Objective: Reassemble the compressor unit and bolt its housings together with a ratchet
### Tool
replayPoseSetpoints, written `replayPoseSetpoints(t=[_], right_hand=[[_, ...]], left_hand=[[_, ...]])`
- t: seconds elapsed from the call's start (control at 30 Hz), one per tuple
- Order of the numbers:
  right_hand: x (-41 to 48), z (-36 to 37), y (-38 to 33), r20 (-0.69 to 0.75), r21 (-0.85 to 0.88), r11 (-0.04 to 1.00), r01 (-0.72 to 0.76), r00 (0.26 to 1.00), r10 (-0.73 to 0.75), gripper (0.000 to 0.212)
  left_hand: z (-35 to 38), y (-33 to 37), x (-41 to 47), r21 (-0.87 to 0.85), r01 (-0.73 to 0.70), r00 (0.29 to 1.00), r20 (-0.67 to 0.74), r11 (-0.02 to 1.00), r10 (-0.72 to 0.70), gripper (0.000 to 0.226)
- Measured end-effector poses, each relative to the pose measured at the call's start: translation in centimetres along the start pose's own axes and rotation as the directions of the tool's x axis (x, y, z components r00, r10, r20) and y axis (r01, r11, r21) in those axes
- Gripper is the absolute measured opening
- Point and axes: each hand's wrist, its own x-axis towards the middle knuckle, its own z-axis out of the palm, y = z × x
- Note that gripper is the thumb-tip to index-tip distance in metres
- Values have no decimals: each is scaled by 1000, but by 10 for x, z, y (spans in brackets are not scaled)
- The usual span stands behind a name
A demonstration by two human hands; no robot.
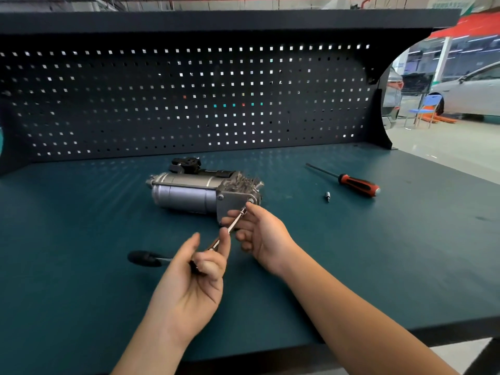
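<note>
Grey metal, the compressor unit (189, 190) is laid on the counter (81, 293), its housings seemingly joined. At its near face a bolt is met by the ratchet (215, 244), which is gripped by the left hand (194, 277) and pinched by the right hand (259, 234). Tightening is judged unfinished.

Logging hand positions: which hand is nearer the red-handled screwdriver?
Right. The right hand, pinching the ratchet by its shaft, sits left of the screwdriver; the left hand grips the ratchet farther left.
</note>
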Motion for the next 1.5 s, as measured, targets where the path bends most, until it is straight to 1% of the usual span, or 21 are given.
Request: replayPoseSetpoints(t=[0.13, 0.2, 0.27, 0.37, 0.43, 0.63, 0.7, 0.8, 0.87, 0.93, 1.0, 1.07, 1.13, 1.2, 1.23, 1.27, 1.33, 1.4, 1.43, 1.47, 1.5], right_hand=[[-3, 0, -1, 22, 131, 991, -7, 1000, 4, 22], [-3, 0, 0, 16, 131, 991, 9, 1000, -11, 21], [-3, -1, 1, -2, 110, 994, 16, 1000, -15, 21], [-1, -2, 1, -29, 101, 995, 19, 999, -16, 21], [-1, -3, 1, -37, 100, 995, 21, 999, -17, 21], [-3, -3, 1, -46, 12, 998, 67, 997, -66, 22], [0, -3, 4, -120, -151, 979, 135, 981, -154, 28], [4, -2, 6, -223, -377, 903, 207, 926, -305, 42], [7, -2, 5, -233, -485, 851, 204, 907, -350, 45], [7, -1, 4, -219, -503, 844, 187, 917, -334, 43], [7, -1, 4, -219, -379, 906, 189, 933, -286, 38], [7, -2, 4, -209, -219, 960, 174, 953, -220, 40], [6, -2, 2, -166, -97, 988, 123, 976, -138, 33], [6, -2, 0, -99, -25, 997, 75, 992, -77, 29], [6, -2, -1, -67, -13, 998, 60, 996, -60, 30], [6, -2, -1, -44, -16, 998, 54, 998, -54, 30], [6, -2, 0, -31, -52, 997, 62, 997, -64, 32], [6, -1, 1, -60, -135, 987, 88, 993, -97, 33], [5, 0, 1, -87, -191, 976, 104, 989, -122, 34], [5, 0, 2, -113, -250, 961, 121, 982, -153, 36], [5, -1, 3, -131, -305, 941, 145, 973, -192, 38]], left_hand=[[2, -2, 2, 45, -88, 995, -37, 995, 90, 28], [2, -4, 3, 180, -136, 987, -57, 974, 148, 23], [1, -6, 3, 417, -196, 968, -63, 888, 243, 19], [-1, -5, 1, 736, -271, 929, 31, 621, 369, 16], [-1, -2, -1, 851, -305, 903, 116, 428, 413, 16], [4, -4, 1, 942, -331, 827, 315, -50, 466, 27], [4, -2, 1, 923, -282, 788, 378, -261, 486, 31], [-1, -4, 0, 602, -66, 758, 548, -795, 353, 43], [-4, -11, 1, 388, -28, 768, 598, -921, 229, 46], [-8, -13, 4, 435, -66, 784, 579, -898, 223, 46], [-14, -14, 9, 681, -194, 785, 540, -706, 305, 46], [-12, -17, 11, 907, -305, 833, 402, -292, 380, 37], [-6, -19, 9, 909, -299, 914, 185, 290, 361, 30], [0, -12, 8, 626, -201, 973, 36, 754, 230, 36], [1, -7, 7, 455, -144, 987, 8, 879, 158, 39], [2, -2, 6, 327, -102, 994, -5, 939, 109, 39], [5, 1, 4, 299, -79, 996, -20, 951, 89, 33], [6, -1, 4, 515, -135, 985, -25, 847, 172, 24], [6, -2, 4, 668, -184, 968, -5, 721, 252, 22], [6, -3, 3, 826, -222, 943, 48, 518, 328, 24], [6, -2, 2, 944, -238, 909, 134, 227, 394, 29]])
